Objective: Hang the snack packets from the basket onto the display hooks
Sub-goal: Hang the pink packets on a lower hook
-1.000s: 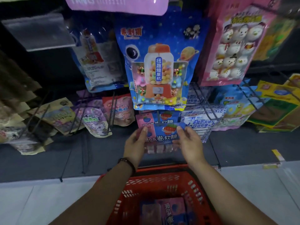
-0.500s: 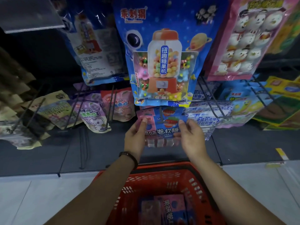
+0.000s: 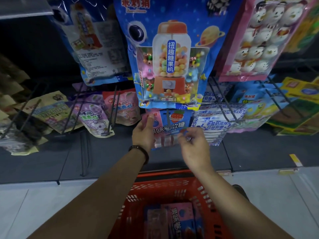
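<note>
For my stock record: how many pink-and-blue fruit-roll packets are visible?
2: the hanging packet, on a hook below the gumball bag; the basket packet, lying in the red basket. Others may hide behind or beneath.

The big blue gumball packet [image 3: 170, 56] is showing 乖刺猬 and 扭趣糖果机. Below it, the pink-and-blue packet [image 3: 174, 125] is reading 果味卷软糖. The white packet [image 3: 218, 124] to its right is reading 老酸奶风味拉丝软糖.
</note>
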`<action>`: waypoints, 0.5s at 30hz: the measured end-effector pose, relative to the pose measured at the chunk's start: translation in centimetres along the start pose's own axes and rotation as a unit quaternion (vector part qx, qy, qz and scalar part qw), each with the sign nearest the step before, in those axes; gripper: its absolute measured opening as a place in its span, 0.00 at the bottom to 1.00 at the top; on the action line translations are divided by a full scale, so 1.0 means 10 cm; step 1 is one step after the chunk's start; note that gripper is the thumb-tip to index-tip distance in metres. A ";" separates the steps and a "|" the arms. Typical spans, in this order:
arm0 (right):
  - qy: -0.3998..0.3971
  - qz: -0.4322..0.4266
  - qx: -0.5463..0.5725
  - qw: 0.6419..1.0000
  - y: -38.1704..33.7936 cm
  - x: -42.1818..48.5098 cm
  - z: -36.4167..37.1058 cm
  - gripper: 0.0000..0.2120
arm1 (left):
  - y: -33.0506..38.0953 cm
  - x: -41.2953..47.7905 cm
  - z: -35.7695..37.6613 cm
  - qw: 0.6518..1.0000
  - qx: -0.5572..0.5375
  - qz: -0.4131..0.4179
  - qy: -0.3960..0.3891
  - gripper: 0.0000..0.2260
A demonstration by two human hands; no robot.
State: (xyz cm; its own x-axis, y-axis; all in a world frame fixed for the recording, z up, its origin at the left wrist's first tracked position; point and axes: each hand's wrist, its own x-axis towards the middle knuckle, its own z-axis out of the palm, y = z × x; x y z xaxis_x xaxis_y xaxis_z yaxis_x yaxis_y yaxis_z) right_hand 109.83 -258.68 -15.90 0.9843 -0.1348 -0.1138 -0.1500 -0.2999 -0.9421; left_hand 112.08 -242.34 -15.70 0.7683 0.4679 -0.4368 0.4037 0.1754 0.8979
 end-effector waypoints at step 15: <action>-0.337 0.139 -0.274 0.890 0.48 -0.41 -0.11 0.11 | -0.30 -0.58 -0.87 0.924 0.344 0.095 -0.140 0.05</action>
State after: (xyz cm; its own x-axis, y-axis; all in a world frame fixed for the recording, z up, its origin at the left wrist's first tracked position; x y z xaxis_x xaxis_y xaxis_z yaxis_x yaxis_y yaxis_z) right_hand 104.93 -260.57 -19.64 0.7066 0.2668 -0.6554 -0.2369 -0.7836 -0.5744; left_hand 102.14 -238.07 -15.44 0.9170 0.1748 -0.3586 0.3950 -0.5232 0.7551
